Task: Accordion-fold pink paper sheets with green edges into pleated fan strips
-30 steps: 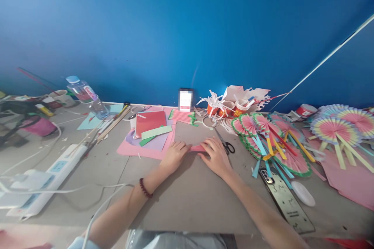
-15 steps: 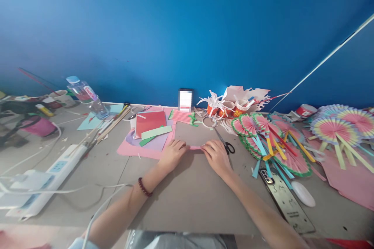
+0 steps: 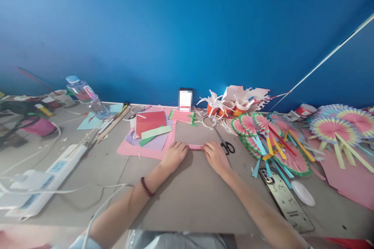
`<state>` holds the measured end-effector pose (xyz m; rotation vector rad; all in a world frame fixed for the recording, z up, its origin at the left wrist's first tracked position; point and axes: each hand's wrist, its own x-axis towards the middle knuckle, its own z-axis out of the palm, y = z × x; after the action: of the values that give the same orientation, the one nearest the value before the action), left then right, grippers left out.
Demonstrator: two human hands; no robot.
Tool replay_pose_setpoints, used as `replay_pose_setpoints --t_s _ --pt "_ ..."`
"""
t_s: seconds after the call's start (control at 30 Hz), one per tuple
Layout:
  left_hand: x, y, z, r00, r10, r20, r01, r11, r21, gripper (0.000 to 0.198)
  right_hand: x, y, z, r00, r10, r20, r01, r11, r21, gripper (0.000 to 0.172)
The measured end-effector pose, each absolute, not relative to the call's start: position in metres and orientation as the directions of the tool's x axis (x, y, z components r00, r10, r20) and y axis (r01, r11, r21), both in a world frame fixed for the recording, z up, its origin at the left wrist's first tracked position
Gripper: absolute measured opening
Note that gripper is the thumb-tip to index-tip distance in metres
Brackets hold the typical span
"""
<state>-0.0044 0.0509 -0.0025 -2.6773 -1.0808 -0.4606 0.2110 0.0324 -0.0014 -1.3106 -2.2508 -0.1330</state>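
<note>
Fingers [image 3: 184, 146] of your left hand [image 3: 175, 155] and right hand [image 3: 216, 157] pinch a pink strip [image 3: 194, 147] by opposite ends, between the near and far edges of the desk [image 3: 193, 198]; uneven pressure could crease it askew, outward pulling could tear it.

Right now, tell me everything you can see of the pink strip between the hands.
The pink strip is slim and plain, paper by its look. Only its middle shows, running nearly straight from side to side above the grey tabletop; whether it touches that surface is unclear. The left hand grips one end and the right hand the other, fingers covering both ends, so its full length and any folds there are hidden.
</note>
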Motion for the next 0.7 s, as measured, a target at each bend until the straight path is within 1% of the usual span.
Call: replay_pose_setpoints --t_s 0.07,0.13,0.2,0.33,0.47,0.6,0.7 --pt "-0.004 0.049 -0.002 0.676 0.661 0.325 0.717 -0.692 -0.086 0.017 0.212 0.033 -0.003 -0.387 0.795 0.467 0.827 0.523 -0.205 0.021" --pt "-0.005 0.049 -0.003 0.662 0.677 0.323 0.727 -0.684 -0.058 0.02 0.214 0.034 -0.004 -0.37 0.812 0.452 0.817 0.516 -0.258 0.021" --pt "-0.006 0.051 -0.005 0.642 0.69 0.335 0.73 -0.684 0.009 0.024 0.215 0.036 -0.004 -0.342 0.828 0.445 0.804 0.503 -0.317 0.019" --pt "-0.01 0.058 -0.009 0.592 0.732 0.338 0.722 -0.668 0.182 0.031 0.215 0.041 -0.005 -0.267 0.859 0.437 0.781 0.459 -0.424 0.019" --pt "-0.011 0.066 -0.012 0.567 0.731 0.379 0.671 -0.677 0.303 0.029 0.216 0.045 -0.01 -0.226 0.876 0.426 0.751 0.435 -0.496 0.019" --pt "-0.012 0.071 -0.015 0.563 0.694 0.448 0.631 -0.712 0.309 0.022 0.216 0.047 -0.015 -0.227 0.86 0.456 0.743 0.456 -0.489 0.02" --pt "-0.012 0.072 -0.016 0.558 0.686 0.467 0.631 -0.717 0.298 0.017 0.217 0.049 -0.017 -0.231 0.84 0.491 0.745 0.478 -0.466 0.021"
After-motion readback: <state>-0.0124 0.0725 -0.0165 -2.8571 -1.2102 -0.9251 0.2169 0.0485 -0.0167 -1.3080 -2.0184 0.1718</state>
